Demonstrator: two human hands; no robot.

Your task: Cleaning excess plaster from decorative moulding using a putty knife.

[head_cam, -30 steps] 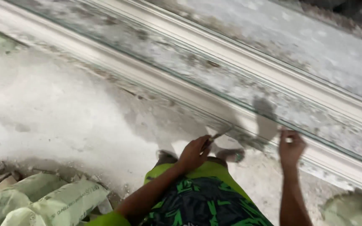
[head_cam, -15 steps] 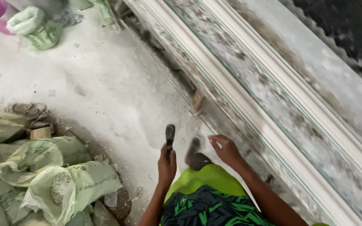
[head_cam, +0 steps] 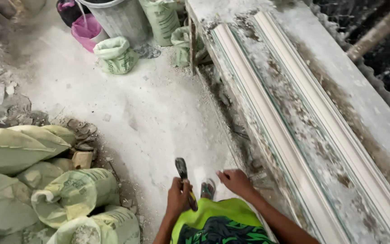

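Sacks [head_cam: 73,194] were noted stacked left, off the walkway. A tool [head_cam: 183,178] was held in the closed left hand [head_cam: 178,197], blade forward. The right hand [head_cam: 235,182] was spread, empty, beside the long mould [head_cam: 294,135].

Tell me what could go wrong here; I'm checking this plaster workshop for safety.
The left hand holds a dark tool pointing forward while walking; a stumble could jab the foot below. The dusty floor may be slippery, and the sacks and rubble alongside crowd the path. The right hand swings near the long bench edge and might knock it.
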